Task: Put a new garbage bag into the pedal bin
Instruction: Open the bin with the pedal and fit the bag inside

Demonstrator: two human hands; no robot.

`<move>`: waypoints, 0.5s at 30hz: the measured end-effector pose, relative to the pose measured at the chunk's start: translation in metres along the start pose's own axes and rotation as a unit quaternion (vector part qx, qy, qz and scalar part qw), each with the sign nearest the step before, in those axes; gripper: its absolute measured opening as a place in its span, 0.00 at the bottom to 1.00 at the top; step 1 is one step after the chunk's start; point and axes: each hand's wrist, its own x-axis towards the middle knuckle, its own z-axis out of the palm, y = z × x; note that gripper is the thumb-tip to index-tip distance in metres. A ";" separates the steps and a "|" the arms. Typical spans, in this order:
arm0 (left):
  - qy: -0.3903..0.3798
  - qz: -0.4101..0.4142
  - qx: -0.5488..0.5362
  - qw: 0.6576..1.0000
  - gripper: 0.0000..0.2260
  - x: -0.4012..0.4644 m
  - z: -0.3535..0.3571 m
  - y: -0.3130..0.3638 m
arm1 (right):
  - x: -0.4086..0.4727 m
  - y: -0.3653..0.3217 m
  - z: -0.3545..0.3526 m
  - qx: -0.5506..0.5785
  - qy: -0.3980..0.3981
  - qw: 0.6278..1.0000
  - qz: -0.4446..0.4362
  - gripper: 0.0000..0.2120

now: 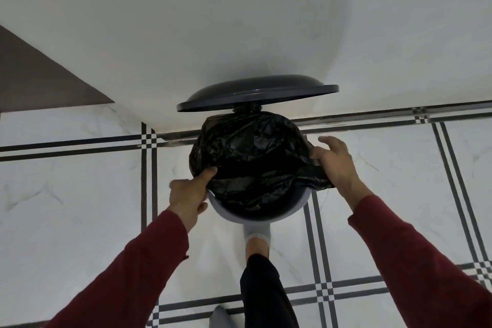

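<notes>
The round grey pedal bin (234, 214) stands on the tiled floor against the white wall, its dark lid (255, 94) raised. A black garbage bag (250, 152) fills its mouth, crumpled, with its edge draped over the far and side rims; the near rim is bare. My left hand (190, 194) grips the bag's edge at the bin's left rim, thumb over the plastic. At the right rim, my right hand (336, 161) holds the bag's edge, some fingers lifted. A foot in a grey sock (258, 235) is at the bin's base, where the pedal is hidden.
White marble-look floor tiles (80, 208) with black striped borders surround the bin. The white wall (239, 21) rises right behind it. A dark brown surface (40, 80) shows at the left. Another grey sock (221, 317) is at the bottom edge.
</notes>
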 end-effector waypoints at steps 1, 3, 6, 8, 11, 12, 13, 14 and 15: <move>-0.011 -0.007 -0.017 1.000 0.25 -0.004 0.000 -0.004 | -0.008 0.003 -0.001 -0.009 0.025 1.000 0.013 0.26; -0.021 -0.012 -0.040 0.999 0.11 -0.008 0.001 -0.008 | -0.021 0.012 0.002 -0.065 0.065 0.994 0.065 0.28; -0.083 -0.054 -0.118 0.988 0.04 -0.010 -0.007 -0.009 | -0.030 0.025 0.002 -0.022 0.052 0.988 0.141 0.19; -0.134 -0.106 -0.176 0.969 0.04 -0.013 -0.018 -0.010 | -0.029 0.033 -0.002 0.153 0.009 0.964 0.218 0.06; -0.171 -0.155 -0.218 0.948 0.07 -0.019 -0.033 -0.016 | -0.027 0.041 -0.007 0.411 -0.052 0.858 0.304 0.06; -0.179 -0.162 -0.230 0.943 0.07 -0.020 -0.036 -0.021 | -0.027 0.045 -0.009 0.477 -0.057 0.816 0.323 0.08; -0.188 -0.165 -0.247 0.936 0.07 -0.021 -0.038 -0.025 | -0.028 0.048 -0.010 0.530 -0.053 0.776 0.337 0.10; -0.197 -0.164 -0.269 0.928 0.07 -0.021 -0.038 -0.029 | -0.028 0.052 -0.011 0.567 -0.049 0.745 0.347 0.12; -0.204 -0.157 -0.293 0.921 0.06 -0.021 -0.038 -0.032 | -0.030 0.054 -0.012 0.590 -0.044 0.723 0.357 0.13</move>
